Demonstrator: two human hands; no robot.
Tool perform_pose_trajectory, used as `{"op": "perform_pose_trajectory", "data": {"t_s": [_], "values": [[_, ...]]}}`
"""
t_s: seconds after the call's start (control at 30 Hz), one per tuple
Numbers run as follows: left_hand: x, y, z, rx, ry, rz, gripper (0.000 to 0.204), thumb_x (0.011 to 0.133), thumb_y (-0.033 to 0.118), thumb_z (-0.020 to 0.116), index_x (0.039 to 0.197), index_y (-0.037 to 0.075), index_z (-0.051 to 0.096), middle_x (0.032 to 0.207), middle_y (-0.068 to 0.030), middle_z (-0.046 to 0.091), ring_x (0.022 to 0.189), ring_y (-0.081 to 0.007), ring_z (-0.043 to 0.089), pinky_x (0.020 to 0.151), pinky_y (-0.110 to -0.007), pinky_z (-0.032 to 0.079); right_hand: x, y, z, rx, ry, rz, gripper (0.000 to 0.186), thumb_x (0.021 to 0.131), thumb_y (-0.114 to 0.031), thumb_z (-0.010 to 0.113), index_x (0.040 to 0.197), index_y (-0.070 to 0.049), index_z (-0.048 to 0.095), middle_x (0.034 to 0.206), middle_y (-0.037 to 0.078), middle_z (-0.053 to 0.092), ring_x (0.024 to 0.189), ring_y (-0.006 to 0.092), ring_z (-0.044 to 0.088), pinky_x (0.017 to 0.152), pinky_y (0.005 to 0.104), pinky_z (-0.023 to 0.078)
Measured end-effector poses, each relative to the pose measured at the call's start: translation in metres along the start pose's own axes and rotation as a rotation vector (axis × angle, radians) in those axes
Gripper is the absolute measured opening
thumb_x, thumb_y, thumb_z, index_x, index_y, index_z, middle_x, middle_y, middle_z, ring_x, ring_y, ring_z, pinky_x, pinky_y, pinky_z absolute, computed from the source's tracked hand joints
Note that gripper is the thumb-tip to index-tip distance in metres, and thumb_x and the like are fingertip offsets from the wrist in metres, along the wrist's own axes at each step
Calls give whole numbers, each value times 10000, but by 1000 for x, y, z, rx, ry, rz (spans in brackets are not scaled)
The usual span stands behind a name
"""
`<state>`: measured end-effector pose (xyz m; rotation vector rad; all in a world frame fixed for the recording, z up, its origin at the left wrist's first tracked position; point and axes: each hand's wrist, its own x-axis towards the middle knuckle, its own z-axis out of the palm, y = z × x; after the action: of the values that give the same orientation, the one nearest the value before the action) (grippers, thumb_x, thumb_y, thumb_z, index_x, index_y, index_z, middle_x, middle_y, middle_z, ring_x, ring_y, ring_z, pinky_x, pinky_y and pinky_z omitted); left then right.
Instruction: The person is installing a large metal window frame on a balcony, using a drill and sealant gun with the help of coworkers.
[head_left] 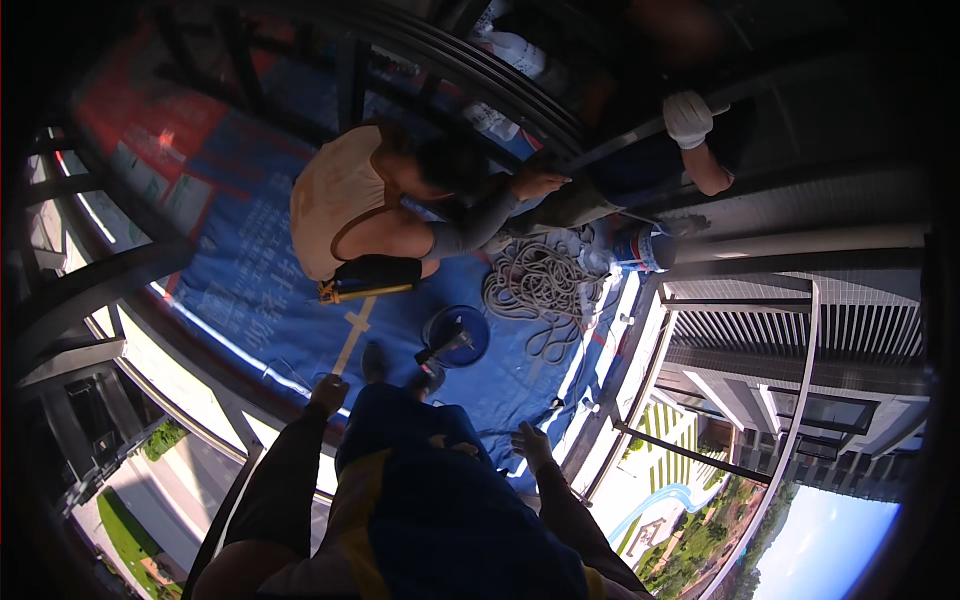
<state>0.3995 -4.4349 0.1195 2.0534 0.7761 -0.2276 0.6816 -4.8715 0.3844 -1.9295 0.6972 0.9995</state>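
Observation:
My left hand (328,393) hangs low beside my left leg, its fingers curled; anything inside them is too small to make out. Next to it, in line with the fingers, ends a tan cross-shaped strip (354,328) on the blue printed sheet (250,320). My right hand (533,446) is out to the right of my body, fingers apart and holding nothing. Ahead of my shoes stands a dark blue bucket (482,346), with a dark power tool (455,342) resting across it.
A crouching co-worker (345,200) and a second person's gloved hand (688,119) are at a long dark metal bar (640,131). Coiled rope (540,285) lies right of the bucket, near a paint pail (645,248). Railings (215,400) border a drop on both sides.

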Motion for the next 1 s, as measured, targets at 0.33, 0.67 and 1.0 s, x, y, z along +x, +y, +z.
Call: {"op": "perform_pose_trajectory", "data": {"t_s": [0.33,0.67,1.0], "values": [[-7,-11,7,-39,-40,-123,460,873,374,662,1079,-37,686,1136,-292,693,1132,-443,645,992,-462,511,0,-25,2,-77,-20,2,471,975,-441,623,1213,-35,640,1031,117,727,882,221,688,741,367,544],[-24,-18,21,157,33,43,128,866,150,638,974,120,701,1058,-155,704,1067,-338,676,858,-452,563,-21,-28,11,-142,-59,49,488,993,-430,615,1278,-33,619,1089,119,736,942,223,704,791,370,550],[-79,-47,11,-119,-194,-67,210,923,224,613,1038,106,742,1151,-194,699,1076,-335,677,967,-453,533,-23,-19,38,-137,-47,118,418,987,-401,648,1207,-46,663,1065,105,744,944,205,708,800,373,557]]}}
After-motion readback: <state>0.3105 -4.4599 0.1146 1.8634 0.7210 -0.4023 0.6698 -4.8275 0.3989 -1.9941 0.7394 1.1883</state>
